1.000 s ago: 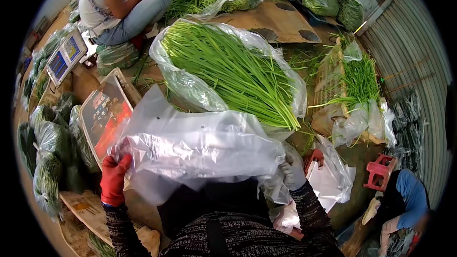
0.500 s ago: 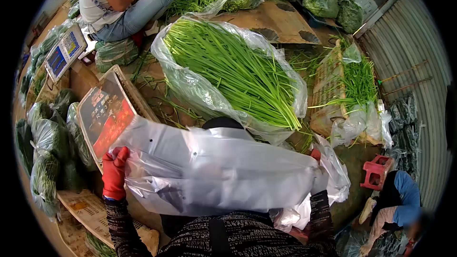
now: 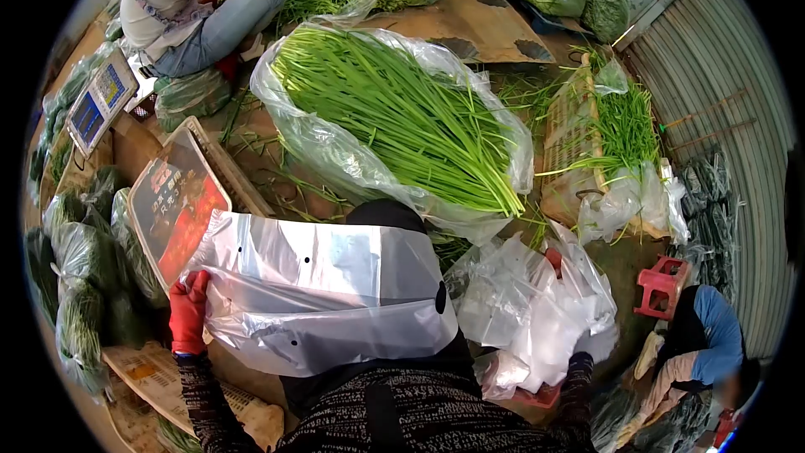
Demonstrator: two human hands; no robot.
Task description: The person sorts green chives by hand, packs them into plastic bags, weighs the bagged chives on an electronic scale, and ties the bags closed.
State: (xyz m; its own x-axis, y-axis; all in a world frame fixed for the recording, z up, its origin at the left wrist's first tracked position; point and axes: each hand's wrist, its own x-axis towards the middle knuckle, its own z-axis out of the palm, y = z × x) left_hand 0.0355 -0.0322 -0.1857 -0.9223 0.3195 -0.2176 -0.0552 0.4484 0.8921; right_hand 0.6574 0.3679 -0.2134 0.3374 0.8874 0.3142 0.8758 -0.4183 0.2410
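Note:
My left hand point(image 3: 189, 310), in a red glove, pinches the left edge of a flat, silvery plastic bag point(image 3: 335, 273) with small punched holes. The bag lies across my lap, and its right end hangs loose. My right hand point(image 3: 597, 342) is at a heap of crumpled clear plastic bags point(image 3: 511, 294); a bit of red shows through near its top. Plastic hides most of its fingers, so I cannot tell its grip. Beyond my knee, long green stalks point(image 3: 394, 117) lie in a large open clear bag point(image 3: 289, 122).
At the left stand a crate with a printed board point(image 3: 180, 210), a scale point(image 3: 101, 105) and bagged greens point(image 3: 84, 256). A basket of greens point(image 3: 625, 126) and a red stool point(image 3: 662, 285) are on the right. One person point(image 3: 189, 13) sits at upper left, another point(image 3: 713, 331) at lower right.
My right hand has let go of the silvery bag's right end and moved slightly right and down among the clear bags. The silvery bag has gone slack and shifted left; my left hand still holds it.

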